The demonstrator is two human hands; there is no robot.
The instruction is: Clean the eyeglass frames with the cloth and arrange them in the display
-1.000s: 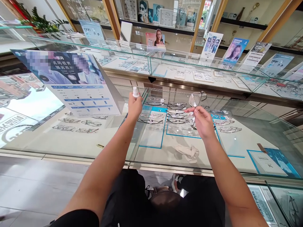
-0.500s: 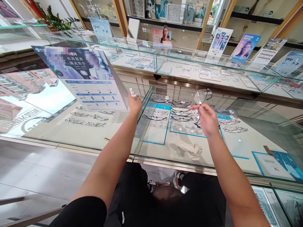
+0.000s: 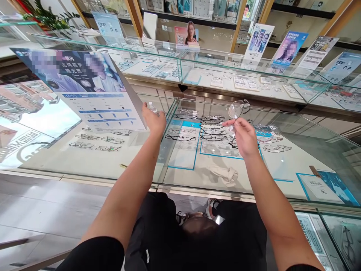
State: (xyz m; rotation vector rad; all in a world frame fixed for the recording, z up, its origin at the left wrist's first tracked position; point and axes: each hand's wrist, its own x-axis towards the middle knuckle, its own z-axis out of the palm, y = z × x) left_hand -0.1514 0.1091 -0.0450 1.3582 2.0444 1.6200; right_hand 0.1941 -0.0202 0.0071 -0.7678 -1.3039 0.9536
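A small spray bottle (image 3: 152,108) with a whitish top is in my left hand (image 3: 155,122), which is closed around its body, so most of the bottle is hidden. This hand is beside the right edge of a standing folded sign (image 3: 104,109). My right hand (image 3: 246,137) pinches a pair of thin-framed eyeglasses (image 3: 236,110) above the glass counter. One round lens and a dark temple show above the fingers, and another dark part hangs below them. Nearer to me, a crumpled beige cloth (image 3: 225,175) lies on the counter.
Rows of eyeglasses (image 3: 213,130) are under the glass of the counter (image 3: 180,177). Behind it runs a second glass showcase (image 3: 210,56) with upright cards (image 3: 258,43) on top. A blue-edged printed card (image 3: 324,188) is at the right, and tiled floor (image 3: 56,203) shows at lower left.
The view has shifted slightly. My left hand has turned a little, and the bottle sits lower behind the fingers. My right hand keeps the eyeglasses in nearly the same place.
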